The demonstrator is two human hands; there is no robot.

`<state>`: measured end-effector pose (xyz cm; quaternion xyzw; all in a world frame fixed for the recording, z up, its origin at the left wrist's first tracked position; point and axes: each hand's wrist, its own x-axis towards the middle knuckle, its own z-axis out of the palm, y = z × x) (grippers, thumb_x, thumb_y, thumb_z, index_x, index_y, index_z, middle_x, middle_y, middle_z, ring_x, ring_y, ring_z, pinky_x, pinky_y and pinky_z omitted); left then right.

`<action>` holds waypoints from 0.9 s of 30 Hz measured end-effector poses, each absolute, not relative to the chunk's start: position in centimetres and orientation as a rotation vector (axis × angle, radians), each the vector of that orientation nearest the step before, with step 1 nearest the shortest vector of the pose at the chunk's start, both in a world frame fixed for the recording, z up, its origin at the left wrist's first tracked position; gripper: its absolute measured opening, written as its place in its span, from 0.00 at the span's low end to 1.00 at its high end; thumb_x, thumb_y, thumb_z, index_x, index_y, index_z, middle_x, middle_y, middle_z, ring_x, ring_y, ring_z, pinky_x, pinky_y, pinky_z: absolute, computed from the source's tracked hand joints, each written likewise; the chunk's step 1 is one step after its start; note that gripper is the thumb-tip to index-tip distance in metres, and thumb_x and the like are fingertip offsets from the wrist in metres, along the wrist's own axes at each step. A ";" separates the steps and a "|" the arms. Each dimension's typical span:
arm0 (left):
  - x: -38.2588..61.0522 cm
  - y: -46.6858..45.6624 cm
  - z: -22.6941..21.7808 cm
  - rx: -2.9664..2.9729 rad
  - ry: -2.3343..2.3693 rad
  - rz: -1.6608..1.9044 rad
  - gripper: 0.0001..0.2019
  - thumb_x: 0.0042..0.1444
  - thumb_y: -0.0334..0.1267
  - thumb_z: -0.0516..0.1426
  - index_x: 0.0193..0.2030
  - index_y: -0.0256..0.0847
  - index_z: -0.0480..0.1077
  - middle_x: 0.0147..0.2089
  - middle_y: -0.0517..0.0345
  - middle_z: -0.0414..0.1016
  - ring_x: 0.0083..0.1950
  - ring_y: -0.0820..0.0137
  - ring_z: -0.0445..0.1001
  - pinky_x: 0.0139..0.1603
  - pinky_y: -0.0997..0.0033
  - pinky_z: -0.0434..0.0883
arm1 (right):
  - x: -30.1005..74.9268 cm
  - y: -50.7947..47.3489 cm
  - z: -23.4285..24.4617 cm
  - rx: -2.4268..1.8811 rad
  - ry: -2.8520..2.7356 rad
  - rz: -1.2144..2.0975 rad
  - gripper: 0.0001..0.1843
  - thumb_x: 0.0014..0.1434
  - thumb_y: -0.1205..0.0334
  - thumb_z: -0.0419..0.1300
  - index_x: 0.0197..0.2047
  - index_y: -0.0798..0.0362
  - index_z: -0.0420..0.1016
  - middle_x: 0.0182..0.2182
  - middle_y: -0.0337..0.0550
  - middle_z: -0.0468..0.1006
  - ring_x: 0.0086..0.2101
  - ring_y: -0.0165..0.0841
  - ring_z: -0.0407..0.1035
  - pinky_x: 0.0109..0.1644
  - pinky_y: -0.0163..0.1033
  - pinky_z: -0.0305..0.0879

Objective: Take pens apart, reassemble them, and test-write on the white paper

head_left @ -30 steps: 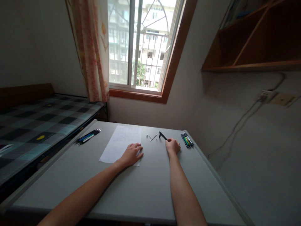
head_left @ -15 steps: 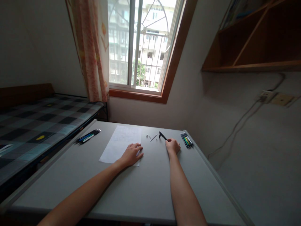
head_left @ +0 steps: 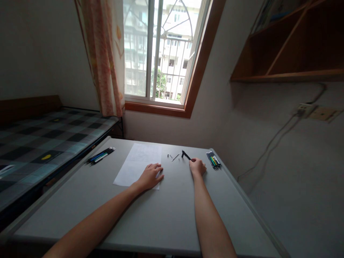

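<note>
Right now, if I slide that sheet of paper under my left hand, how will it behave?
The sheet of paper looks like a single thin page, so it would probably flop if lifted by one edge. It lies flat on the smooth grey table, so it likely slides easily. Your left hand rests flat on its near corner, probably pinning it.

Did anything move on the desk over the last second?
Nothing has visibly changed. The left hand still lies flat on the sheet of paper, the right hand still pinches the end of the black pen, and the small loose parts beside it lie where they were.
</note>
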<state>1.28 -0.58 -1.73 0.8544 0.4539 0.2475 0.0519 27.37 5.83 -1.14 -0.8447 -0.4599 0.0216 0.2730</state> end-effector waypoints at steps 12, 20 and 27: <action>1.3 -0.7 -1.4 2.582 1.369 0.759 0.16 0.54 0.44 0.52 0.49 0.44 0.67 0.53 0.52 0.67 0.56 0.64 0.63 0.58 0.62 0.57 | 27.4 5.8 -1.2 -2.267 -1.237 0.071 0.13 0.48 0.57 0.56 0.37 0.47 0.76 0.38 0.45 0.75 0.41 0.40 0.64 0.44 0.41 0.57; 1.4 -0.6 -1.6 2.578 1.383 0.754 0.17 0.54 0.44 0.52 0.49 0.44 0.67 0.54 0.52 0.67 0.56 0.64 0.63 0.59 0.60 0.56 | 27.4 5.9 -1.3 -2.275 -1.228 0.073 0.13 0.48 0.58 0.56 0.37 0.46 0.77 0.38 0.46 0.75 0.41 0.40 0.65 0.43 0.42 0.58; 1.3 -0.7 -1.4 2.581 1.368 0.759 0.17 0.54 0.45 0.52 0.49 0.44 0.67 0.53 0.52 0.67 0.56 0.64 0.63 0.59 0.61 0.57 | 27.4 5.9 -1.3 -2.266 -1.233 0.062 0.12 0.48 0.57 0.56 0.36 0.46 0.76 0.37 0.46 0.75 0.41 0.41 0.65 0.43 0.42 0.58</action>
